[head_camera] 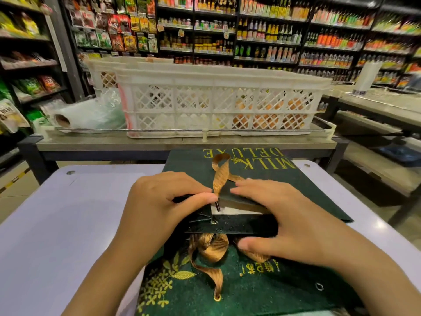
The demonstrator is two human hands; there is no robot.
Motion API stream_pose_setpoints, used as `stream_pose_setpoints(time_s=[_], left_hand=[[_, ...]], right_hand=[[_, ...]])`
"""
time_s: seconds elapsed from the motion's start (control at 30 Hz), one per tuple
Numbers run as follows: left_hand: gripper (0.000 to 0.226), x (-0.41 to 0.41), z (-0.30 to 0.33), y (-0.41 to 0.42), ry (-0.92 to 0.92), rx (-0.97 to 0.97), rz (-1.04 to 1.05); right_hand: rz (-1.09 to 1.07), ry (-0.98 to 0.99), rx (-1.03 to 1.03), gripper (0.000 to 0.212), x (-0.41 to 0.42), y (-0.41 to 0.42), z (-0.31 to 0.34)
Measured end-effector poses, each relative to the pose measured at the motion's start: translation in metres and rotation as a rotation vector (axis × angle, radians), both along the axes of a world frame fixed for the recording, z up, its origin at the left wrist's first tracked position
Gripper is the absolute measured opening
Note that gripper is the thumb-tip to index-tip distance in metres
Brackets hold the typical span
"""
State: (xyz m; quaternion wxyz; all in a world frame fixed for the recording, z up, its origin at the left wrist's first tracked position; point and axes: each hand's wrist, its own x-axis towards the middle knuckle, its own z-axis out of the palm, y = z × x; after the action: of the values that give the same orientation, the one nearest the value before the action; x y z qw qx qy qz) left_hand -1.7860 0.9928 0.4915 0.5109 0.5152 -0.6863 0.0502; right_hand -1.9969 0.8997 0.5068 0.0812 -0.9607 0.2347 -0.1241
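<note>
Bag [227,281] - dark green, flat at lower centre on the pale table [68,224], with gold flower print at lower left. A loose gold loop [214,254] lies on it, one end through an eyelet [217,298] near the bottom edge.

Centre frame: the left hand [159,206] pinches the ribbon [219,176] just above its black tip [217,206]. The right hand [284,215] clamps the folded rim [232,224], fingers on top and thumb beneath.

Risks, as judged:
- The pinch is small, so the tip may slip before it finds a hole.
- A hard tug could tear the paper at the hole or crease the rim.
- The ribbon already twists and may set that way.

Writing: gold characters by the right thumb are inverted and unreadable. Above the hands a green panel [307,179] reads "MILK DELUXE" in gold, upside down - same bag or another, cannot tell.

Farther up is a white crate [216,99] holding orange shapes. Labels on the shelves [273,30] are too blurred to read.
</note>
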Motion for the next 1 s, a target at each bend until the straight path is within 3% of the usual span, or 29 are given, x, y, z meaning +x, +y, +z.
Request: stream_pose_setpoints(time_s=[0.07,0.2,0.3,0.37,0.43,0.5,0.53,0.6,0.7,0.77,0.83,0.87,1.0], left_hand=[[0.016,-0.002,0.001,0.003,-0.009,0.008,-0.011],[0.015,-0.005,0.000,0.008,0.017,0.029,0.012],[0.019,-0.009,0.003,0.015,0.175,0.001,0.058],[0.029,-0.013,0.007,0.018,0.469,-0.020,0.149],[0.034,-0.012,0.017,0.018,0.910,0.035,0.223],[0.035,-0.004,0.027,0.015,1.351,0.229,0.074],[0.038,0.001,0.030,0.013,1.464,0.340,0.002],[0.039,0.010,0.025,0.010,1.513,0.464,-0.070],[0.044,0.021,0.018,0.004,1.517,0.487,-0.090],[0.047,0.020,0.016,0.006,1.501,0.483,-0.159],[0.042,0.017,0.017,0.006,1.457,0.430,-0.252],[0.042,0.013,0.021,0.005,1.436,0.405,-0.313],[0.052,-0.006,0.043,0.008,1.414,0.297,-0.507]], right_hand=[[-0.036,0.032,-0.094,0.079,0.000,0.002,-0.005],[-0.033,-0.061,-0.294,0.050,0.001,0.011,-0.008],[-0.006,-0.176,-0.448,0.050,0.005,0.015,-0.004],[0.001,-0.248,-0.508,0.054,0.007,0.015,-0.002],[-0.002,-0.318,-0.549,0.040,0.008,0.015,0.002],[0.002,-0.329,-0.561,0.034,0.007,0.017,0.004],[0.016,-0.288,-0.540,0.034,0.005,0.019,0.006],[0.048,-0.201,-0.409,0.035,0.002,0.024,0.011],[-0.030,-0.207,-0.045,0.038,-0.002,0.029,0.026],[-0.131,-0.415,0.171,0.033,0.000,0.031,0.039],[-0.277,-0.645,0.178,0.033,0.009,0.031,0.057],[-0.330,-0.660,0.193,0.036,0.017,0.032,0.068],[-0.364,-0.306,0.265,0.051,0.061,0.039,0.095]])
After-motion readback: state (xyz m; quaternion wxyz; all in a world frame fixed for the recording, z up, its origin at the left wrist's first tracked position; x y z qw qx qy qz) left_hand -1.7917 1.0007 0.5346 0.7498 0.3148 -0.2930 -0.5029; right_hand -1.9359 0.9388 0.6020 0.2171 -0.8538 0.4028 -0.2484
